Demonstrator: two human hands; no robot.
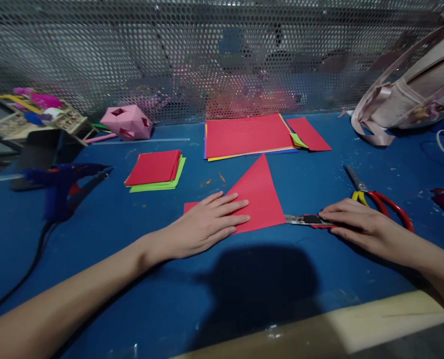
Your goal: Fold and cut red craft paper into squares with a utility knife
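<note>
A folded red paper (261,199) lies on the blue table, its pointed corner toward the back. My left hand (210,224) rests flat on its left part, fingers spread. To the right, my right hand (360,227) is closed on a utility knife (311,220) with a red and black handle. The knife's blade reaches left and meets the paper's lower right corner; whether it is between the layers cannot be made out. Just behind my right hand lie scissors (382,202) with red and yellow handles.
Red and green paper squares (154,168) are stacked at left, larger red sheets (247,135) at the back. A glue gun (59,187) and pink paper ball (127,122) stand left. A pale bag (412,94) is at back right, before a perforated metal screen (169,60).
</note>
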